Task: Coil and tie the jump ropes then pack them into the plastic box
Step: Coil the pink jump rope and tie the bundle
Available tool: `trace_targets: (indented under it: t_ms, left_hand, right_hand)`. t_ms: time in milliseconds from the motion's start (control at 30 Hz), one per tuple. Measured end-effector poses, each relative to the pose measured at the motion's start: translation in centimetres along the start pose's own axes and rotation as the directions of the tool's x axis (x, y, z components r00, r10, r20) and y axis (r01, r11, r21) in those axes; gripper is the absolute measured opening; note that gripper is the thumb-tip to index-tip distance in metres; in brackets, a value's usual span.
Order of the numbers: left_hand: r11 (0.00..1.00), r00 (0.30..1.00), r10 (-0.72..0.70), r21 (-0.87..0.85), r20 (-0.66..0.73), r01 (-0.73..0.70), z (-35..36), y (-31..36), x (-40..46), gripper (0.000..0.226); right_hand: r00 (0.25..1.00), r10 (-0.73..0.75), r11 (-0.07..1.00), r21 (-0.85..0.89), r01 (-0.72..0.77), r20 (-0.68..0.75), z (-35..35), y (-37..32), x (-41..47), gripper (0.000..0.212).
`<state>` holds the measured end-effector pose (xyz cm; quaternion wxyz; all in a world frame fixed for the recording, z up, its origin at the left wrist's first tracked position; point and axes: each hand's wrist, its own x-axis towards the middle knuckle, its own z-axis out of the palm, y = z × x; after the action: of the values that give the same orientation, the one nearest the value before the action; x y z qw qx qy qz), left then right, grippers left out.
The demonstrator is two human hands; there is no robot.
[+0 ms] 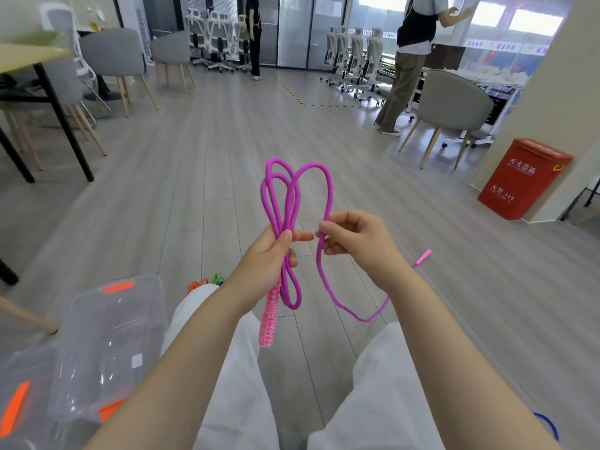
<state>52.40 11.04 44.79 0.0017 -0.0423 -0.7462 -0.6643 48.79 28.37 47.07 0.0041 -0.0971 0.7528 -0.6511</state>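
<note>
The coiling step is in hand. The left hand (pixel 266 254) is gripping a bundle of loops of the pink jump rope (pixel 292 203), its fingers (pixel 303 237) and thumb clamped round the strands where they cross; the loops are standing up above those fingers, and one patterned pink handle (pixel 268 319) is hanging straight down below them. The right hand (pixel 357 241), just beside the left, is pinching the free run of the same rope, its fingers curled round it. From that pinch the loose tail is dropping below the right wrist and swinging out to the second handle (pixel 422 257), which is dangling to the right of the hand.

By my judgement, the next move is feeding the remaining tail into another loop, or wrapping it round the bundle's waist to tie it, while the left grip is keeping the loops from springing apart.

The clear plastic box (pixel 107 345) with orange latches is sitting low to the left of the left forearm, apparently without this rope in it. More ropes, orange and green (pixel 207 282), are lying on the floor (pixel 194 190) beneath the left wrist.
</note>
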Motion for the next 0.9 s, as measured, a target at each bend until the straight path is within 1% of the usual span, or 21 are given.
trace_targets:
  t_ms: [67, 133, 300, 467, 733, 900]
  left_hand:
    - [0.999, 1.0, -0.009, 0.03, 0.016, 0.009, 0.7, 0.0, -0.1, 0.026]
    - [1.0, 0.999, 0.006, 0.025, 0.035, -0.007, 1.2, -0.1, -0.1, 0.024]
    - [0.996, 0.991, 0.08, -0.045, 0.112, -0.075, 1.8, 0.1, -0.3, 0.027]
    - [0.994, 0.989, 0.103, -0.036, 0.107, -0.1, 1.7, -0.3, -0.1, 0.024]
    - [0.993, 0.997, 0.058, -0.107, 0.054, -0.052, 1.2, 0.0, 0.1, 0.027]
    - [0.991, 0.99, 0.038, -0.13, 0.133, -0.021, 1.5, 0.0, 0.1, 0.026]
  right_hand:
    - [1.0, -0.027, 0.999, 0.032, 0.026, 0.009, 0.6, -1.5, -0.2, 0.015]
    - [0.999, -0.034, 0.998, 0.046, 0.033, 0.005, 1.1, -2.5, -0.2, 0.011]
    - [0.999, -0.015, 1.0, 0.02, 0.016, -0.038, 1.6, -3.4, 0.0, 0.008]
    - [0.998, -0.031, 0.999, -0.029, 0.03, -0.049, 2.1, -3.3, 0.0, 0.008]
    - [0.997, -0.04, 0.994, -0.105, 0.033, -0.069, 2.1, -2.3, -0.5, 0.011]
    - [0.995, -0.078, 0.987, -0.145, 0.068, -0.062, 2.0, -2.4, -0.6, 0.014]
